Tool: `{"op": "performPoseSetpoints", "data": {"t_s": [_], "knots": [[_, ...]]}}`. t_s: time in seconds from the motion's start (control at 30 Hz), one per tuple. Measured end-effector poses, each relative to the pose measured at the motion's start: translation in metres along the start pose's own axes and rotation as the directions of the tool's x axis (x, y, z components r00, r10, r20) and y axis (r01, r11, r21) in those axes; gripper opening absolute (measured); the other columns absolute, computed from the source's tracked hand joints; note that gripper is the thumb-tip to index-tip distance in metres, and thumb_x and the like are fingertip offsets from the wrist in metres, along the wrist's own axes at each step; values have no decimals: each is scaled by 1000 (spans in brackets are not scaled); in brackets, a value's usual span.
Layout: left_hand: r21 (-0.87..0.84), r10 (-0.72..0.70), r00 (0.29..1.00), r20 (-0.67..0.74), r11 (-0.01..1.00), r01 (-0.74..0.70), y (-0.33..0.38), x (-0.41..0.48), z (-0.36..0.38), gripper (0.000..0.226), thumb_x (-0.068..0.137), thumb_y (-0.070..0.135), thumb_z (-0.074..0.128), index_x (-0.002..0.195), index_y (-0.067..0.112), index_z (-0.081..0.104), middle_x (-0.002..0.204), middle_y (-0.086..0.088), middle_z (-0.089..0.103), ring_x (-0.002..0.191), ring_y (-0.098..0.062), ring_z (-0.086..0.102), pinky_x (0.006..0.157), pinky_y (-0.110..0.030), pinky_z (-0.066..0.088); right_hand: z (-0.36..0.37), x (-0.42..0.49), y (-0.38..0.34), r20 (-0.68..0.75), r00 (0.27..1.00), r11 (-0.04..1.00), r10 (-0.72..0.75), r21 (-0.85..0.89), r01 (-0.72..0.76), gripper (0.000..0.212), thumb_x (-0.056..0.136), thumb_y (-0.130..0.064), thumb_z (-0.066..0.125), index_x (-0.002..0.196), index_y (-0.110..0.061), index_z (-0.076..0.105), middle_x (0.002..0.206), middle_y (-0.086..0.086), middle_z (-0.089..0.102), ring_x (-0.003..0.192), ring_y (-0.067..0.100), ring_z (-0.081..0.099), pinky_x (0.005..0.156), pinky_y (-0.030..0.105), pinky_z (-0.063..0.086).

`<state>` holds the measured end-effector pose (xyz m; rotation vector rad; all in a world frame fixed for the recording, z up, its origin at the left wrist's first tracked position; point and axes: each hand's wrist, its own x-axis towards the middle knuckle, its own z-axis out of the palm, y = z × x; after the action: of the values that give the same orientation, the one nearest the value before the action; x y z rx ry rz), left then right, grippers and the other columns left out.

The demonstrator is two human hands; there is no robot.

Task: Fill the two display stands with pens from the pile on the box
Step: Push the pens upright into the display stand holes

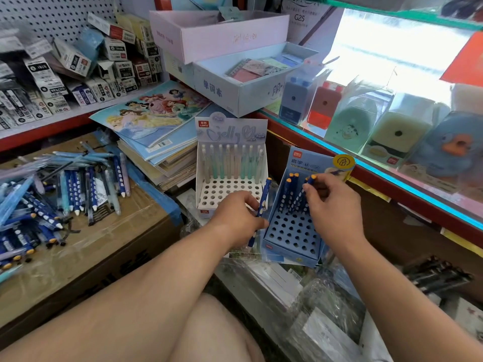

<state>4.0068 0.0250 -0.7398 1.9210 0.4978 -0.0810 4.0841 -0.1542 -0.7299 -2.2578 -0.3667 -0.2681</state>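
**Blue stand** (290,239): set just right of the white stand (227,194). A few seated pens (287,192) are held at the back. Most holes are unfilled.

**White stand:** one back row of pastel pens (230,163) is seated. The front holes are unfilled.

**Pile** (52,194): spread on the box (109,231), well to the left of both stands. Many pens are not yet sorted, so the task is judged to be at an early stage.

**Right hand** (332,205): a pen (310,181) is pinched near its orange top and held slanted over the back of the blue stand. Whether its tip is already in a hole cannot be told.

**Left hand** (236,215): fingers are curled round a spare pen (264,197), which is held nearly upright between the two stands.

**Step in hand (judged):** the pinched pen is being seated in the blue stand.

**Handling notes:**
- The pen should be brought upright before it is pressed down, so that it is not jammed against the hole's edge.
- A hole beside the seated pens should be chosen, and rows filled from back to front, so that standing pens are not knocked.
- The stand looks like light card and may shift, so only light pressure is advised.
- The spare pen can be passed across once this one is seated.
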Motion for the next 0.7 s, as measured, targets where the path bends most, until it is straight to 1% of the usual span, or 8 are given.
{"op": "performPoseSetpoints", "data": {"t_s": [0.07,0.13,0.23,0.33,0.43,0.5,0.6,0.7], "knots": [[6,4,1000,-15,1000,-4,0,0,0,29,81,11,85,93,18,60,85,-3,63,75,-22,63,74,-39,58,3,1,2,22,1000,999,-7,-31,8,14,99,-26,65,110,-17,70,85,-15,61,78,-3,56,66,9,38],[0,7,1000,-21,1000,-7,1,-1,0,29,81,12,85,94,17,60,86,-4,64,75,-23,63,75,-42,59,6,3,2,45,999,997,-16,-79,19,17,99,-27,65,111,-15,71,87,-11,63,77,2,56,66,15,40],[-2,9,1000,-28,1000,-9,2,-1,1,28,81,11,85,95,15,61,86,-4,64,73,-22,62,76,-44,60,10,7,-1,31,999,992,-18,-123,22,21,98,-30,66,111,-15,73,93,-4,70,86,12,63,74,24,45],[1,19,1000,-16,1000,-19,3,-1,2,25,82,9,84,92,17,62,83,-2,62,71,-19,60,71,-38,58,14,12,-5,19,1000,983,8,-183,-5,24,97,-34,68,111,-15,74,96,-1,73,86,13,63,73,26,44],[17,30,1000,-6,999,-30,2,-1,2,24,84,10,83,92,18,62,81,-1,61,68,-16,59,64,-32,54,17,13,-6,51,998,970,43,-241,-29,25,94,-37,71,106,-16,74,91,-2,73,81,15,63,71,30,48],[22,31,1000,-2,999,-31,3,-1,3,24,84,11,83,92,19,62,82,-1,62,69,-16,59,65,-32,53,20,9,-3,69,996,963,53,-266,-32,25,94,-37,71,106,-15,73,93,0,74,82,17,64,72,31,48],[25,36,999,1,999,-36,3,0,3,23,83,12,83,94,18,63,83,-1,62,70,-16,60,63,-30,52,22,7,-1,64,996,962,62,-269,-43,24,95,-36,70,106,-15,72,94,0,74,81,15,61,72,28,44],[28,36,999,8,999,-37,4,0,3,23,84,12,83,96,16,64,82,0,62,70,-17,60,63,-30,51,21,8,-2,65,996,961,69,-274,-48,25,94,-40,70,103,-17,72,88,-4,72,77,12,59,71,29,46]]}}
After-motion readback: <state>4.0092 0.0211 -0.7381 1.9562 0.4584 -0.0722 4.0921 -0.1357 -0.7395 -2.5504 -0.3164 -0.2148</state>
